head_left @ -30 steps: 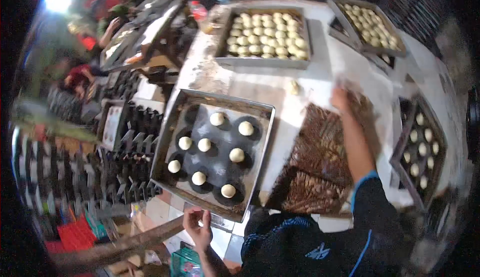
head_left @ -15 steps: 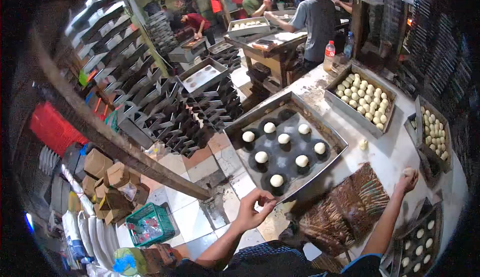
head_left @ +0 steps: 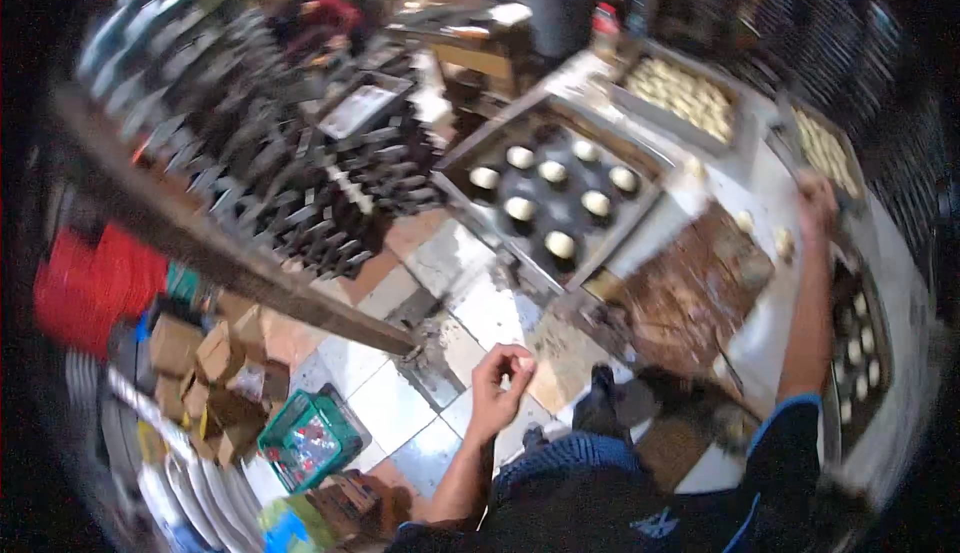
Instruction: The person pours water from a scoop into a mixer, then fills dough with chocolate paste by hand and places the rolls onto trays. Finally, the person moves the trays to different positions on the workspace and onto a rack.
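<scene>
My left hand (head_left: 500,383) is raised over the tiled floor, thumb and fingertips pinched together; whether anything small sits between them I cannot make out. Beyond it, apart from the hand, a dark metal baking tray (head_left: 637,221) holds several white dough balls (head_left: 552,171) set out in spaced rows. My right hand (head_left: 816,203) reaches over the white table, beside a tray of dough pieces (head_left: 826,153); motion blurs its fingers. Loose dough pieces (head_left: 783,243) lie on the table just left of my right forearm.
A brown, worn mat (head_left: 695,288) covers the table's near part. Another dough-filled tray (head_left: 680,98) sits behind. A slanting wooden post (head_left: 240,263), a green crate (head_left: 318,443), cardboard boxes (head_left: 215,353) and stacked trays (head_left: 230,153) stand left. Blurred people work at the back.
My left hand has come away from the tray's near corner. The right hand has moved farther forward, toward the right-hand dough tray. Loose dough pieces now show near it. The view has shifted and blurred.
</scene>
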Demonstrator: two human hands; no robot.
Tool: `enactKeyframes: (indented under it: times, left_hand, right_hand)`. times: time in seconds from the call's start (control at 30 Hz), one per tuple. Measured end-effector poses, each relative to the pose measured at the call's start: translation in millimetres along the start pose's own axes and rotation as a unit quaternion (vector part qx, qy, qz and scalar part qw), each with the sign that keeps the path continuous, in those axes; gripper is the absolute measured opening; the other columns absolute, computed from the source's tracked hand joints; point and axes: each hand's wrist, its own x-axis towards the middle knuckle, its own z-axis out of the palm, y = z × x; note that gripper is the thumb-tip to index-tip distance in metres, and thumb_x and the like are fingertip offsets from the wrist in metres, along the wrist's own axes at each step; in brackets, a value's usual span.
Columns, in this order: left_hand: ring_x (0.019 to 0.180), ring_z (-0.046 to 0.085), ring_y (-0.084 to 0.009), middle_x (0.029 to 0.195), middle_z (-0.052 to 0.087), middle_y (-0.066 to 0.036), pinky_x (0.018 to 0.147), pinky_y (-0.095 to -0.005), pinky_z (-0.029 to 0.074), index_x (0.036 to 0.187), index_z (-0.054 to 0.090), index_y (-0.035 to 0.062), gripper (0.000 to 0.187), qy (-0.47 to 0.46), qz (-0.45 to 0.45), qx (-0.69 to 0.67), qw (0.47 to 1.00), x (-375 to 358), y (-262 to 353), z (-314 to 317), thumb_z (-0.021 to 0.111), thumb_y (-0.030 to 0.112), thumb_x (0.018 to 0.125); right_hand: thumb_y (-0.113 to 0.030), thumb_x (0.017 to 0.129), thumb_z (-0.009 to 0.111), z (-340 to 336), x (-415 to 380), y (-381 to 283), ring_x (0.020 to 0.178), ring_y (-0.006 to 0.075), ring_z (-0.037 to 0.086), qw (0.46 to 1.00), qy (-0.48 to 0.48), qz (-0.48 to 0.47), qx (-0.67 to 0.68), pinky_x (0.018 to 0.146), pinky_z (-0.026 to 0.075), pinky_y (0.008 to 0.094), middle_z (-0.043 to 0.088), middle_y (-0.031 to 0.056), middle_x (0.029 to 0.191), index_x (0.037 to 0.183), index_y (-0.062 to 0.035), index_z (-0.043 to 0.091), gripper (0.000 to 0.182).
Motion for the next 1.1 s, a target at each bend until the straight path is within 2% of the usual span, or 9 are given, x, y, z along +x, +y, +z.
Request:
enactKeyframes:
  times: [0.17,0.27,0.37,0.6,0.77,0.8,0.9,1.0,1.1]
  left_hand:
    - [0.077,0.049,-0.0098,0.086,0.054,0.001,0.073,-0.0231,0.041,0.11,0.06,-0.0013,0.024,-0.132,-0.116,-0.096,0.98,9,-4,56,0.055,0.017,0.095]
    - [0.076,0.053,-0.0097,0.091,0.058,-0.003,0.07,-0.0222,0.041,0.112,0.06,-0.0017,0.027,-0.138,-0.205,-0.264,0.932,28,11,111,0.056,0.02,0.096]
    - [0.088,0.055,-0.0104,0.096,0.059,-0.004,0.08,-0.0242,0.044,0.115,0.058,-0.0024,0.029,-0.159,-0.164,-0.245,0.942,40,6,137,0.054,0.02,0.097]
    - [0.113,0.046,-0.0226,0.12,0.049,-0.014,0.094,-0.0322,0.039,0.121,0.054,-0.0027,0.035,-0.121,0.073,0.041,0.989,36,20,203,0.06,0.016,0.092]
    - [0.118,0.048,-0.0226,0.126,0.052,-0.017,0.099,-0.033,0.037,0.135,0.041,-0.0066,0.06,-0.168,0.036,-0.065,0.983,41,46,207,0.05,0.038,0.096]
    - [0.114,0.051,-0.0201,0.125,0.054,-0.016,0.098,-0.0313,0.039,0.134,0.041,-0.0082,0.061,-0.199,0.016,-0.033,0.979,41,49,198,0.046,0.041,0.098]
    - [0.101,0.056,-0.0113,0.107,0.064,-0.008,0.088,-0.0256,0.044,0.121,0.055,-0.0088,0.036,-0.161,-0.021,-0.044,0.986,38,53,174,0.051,0.019,0.099]
    - [0.102,0.061,-0.0209,0.112,0.062,-0.014,0.092,-0.0361,0.048,0.115,0.058,-0.0082,0.037,-0.116,-0.218,-0.309,0.918,33,42,138,0.053,0.024,0.097]
    - [0.106,0.059,-0.0232,0.116,0.061,-0.015,0.096,-0.0373,0.044,0.115,0.056,-0.0066,0.036,-0.133,-0.202,-0.318,0.917,2,8,133,0.055,0.023,0.096]
  right_hand:
    - [-0.017,0.081,0.074,93,-119,-247,0.089,0.0169,0.065,0.913,-0.15,0.197,0.324,0.083,0.052,0.0324,0.068,0.0072,0.1,0.111,-0.004,0.064,0.035]
    - [-0.012,0.08,0.074,112,-197,-294,0.095,0.0212,0.063,0.929,-0.261,-0.032,0.26,0.083,0.052,0.0326,0.065,0.0113,0.104,0.105,-0.0015,0.065,0.028]
    - [-0.012,0.084,0.069,97,-224,-311,0.099,0.0213,0.062,0.936,-0.261,-0.113,0.208,0.083,0.051,0.0337,0.064,0.0129,0.106,0.108,0.0001,0.063,0.028]
    - [-0.009,0.09,0.057,80,-207,-300,0.075,0.0244,0.063,0.979,-0.057,0.066,0.183,0.069,0.049,0.034,0.063,0.0122,0.083,0.093,0.0019,0.063,0.013]
    - [-0.017,0.095,0.053,105,-208,-325,0.06,0.0134,0.059,0.964,0.034,0.091,0.249,0.054,0.045,0.0283,0.061,0.007,0.069,0.086,0.0011,0.062,0.022]
    - [-0.015,0.096,0.048,124,-216,-317,0.074,0.0289,0.06,0.971,0.053,0.088,0.216,0.068,0.045,0.0378,0.059,0.0157,0.079,0.085,0.0008,0.06,0.022]
    - [-0.027,0.098,0.044,118,-218,-307,0.074,0.0355,0.055,0.973,-0.159,0.117,0.123,0.07,0.043,0.043,0.052,0.0174,0.078,0.089,0.0,0.061,0.034]
    - [-0.032,0.099,0.041,128,-228,-321,0.089,0.0335,0.051,0.978,-0.097,0.108,0.147,0.078,0.042,0.0408,0.047,0.0199,0.094,0.091,-0.0005,0.062,0.039]
    - [-0.03,0.099,0.04,135,-264,-335,0.083,0.0315,0.054,0.978,-0.087,0.11,0.153,0.076,0.044,0.0396,0.052,0.0163,0.091,0.093,-0.0001,0.061,0.038]
